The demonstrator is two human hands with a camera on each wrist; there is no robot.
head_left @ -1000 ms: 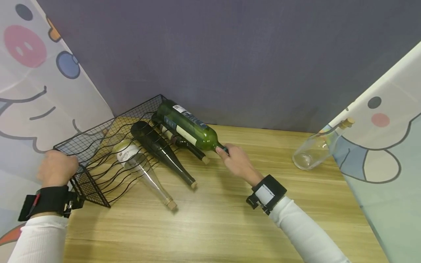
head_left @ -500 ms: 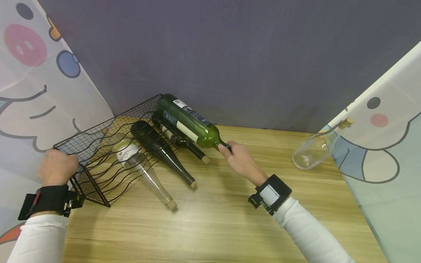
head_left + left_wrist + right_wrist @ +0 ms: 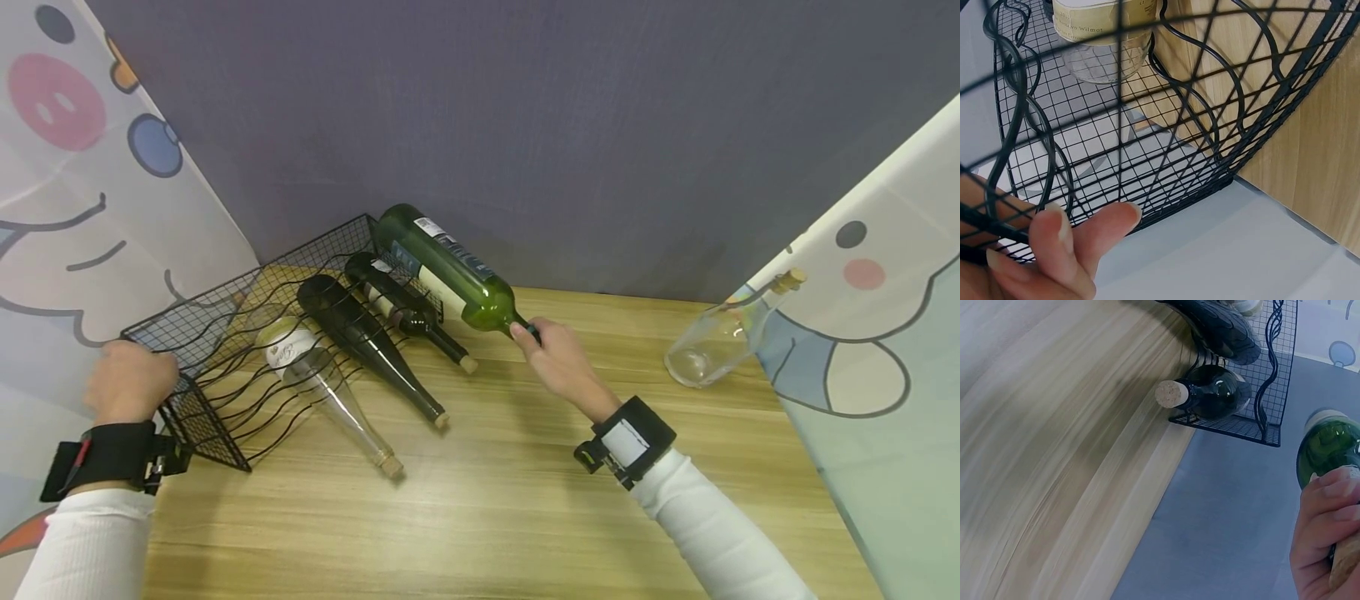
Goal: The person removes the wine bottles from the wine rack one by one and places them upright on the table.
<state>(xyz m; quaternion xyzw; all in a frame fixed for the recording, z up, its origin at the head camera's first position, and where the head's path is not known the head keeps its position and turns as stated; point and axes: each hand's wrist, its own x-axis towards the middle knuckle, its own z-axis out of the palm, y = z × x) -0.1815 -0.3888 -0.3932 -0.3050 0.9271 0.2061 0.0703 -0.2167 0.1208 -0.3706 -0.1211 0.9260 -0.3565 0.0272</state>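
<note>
My right hand (image 3: 558, 358) grips the neck of a large green wine bottle (image 3: 457, 271), which tilts with its base up to the left, over the far end of the rack. The right wrist view shows the green bottle (image 3: 1329, 447) apart from the rack. My left hand (image 3: 131, 383) holds the near corner of the black wire wine rack (image 3: 202, 425), its fingers (image 3: 1054, 244) curled round the wire. Lying in the rack are a clear bottle (image 3: 318, 375) with a white label, a dark bottle (image 3: 367, 342) and a smaller dark bottle (image 3: 416, 317), corks toward the table.
A clear corked bottle (image 3: 720, 342) stands at the right side of the wooden table (image 3: 525, 517), near the printed cloth (image 3: 855, 358). A grey panel (image 3: 562, 150) rises along the back edge. Another printed cloth (image 3: 60, 208) hangs on the left, behind the rack.
The green bottle has lifted and shifted right, away from the rack's end, with my right hand. More of the small dark bottle shows. My left hand and the rack have stayed put.
</note>
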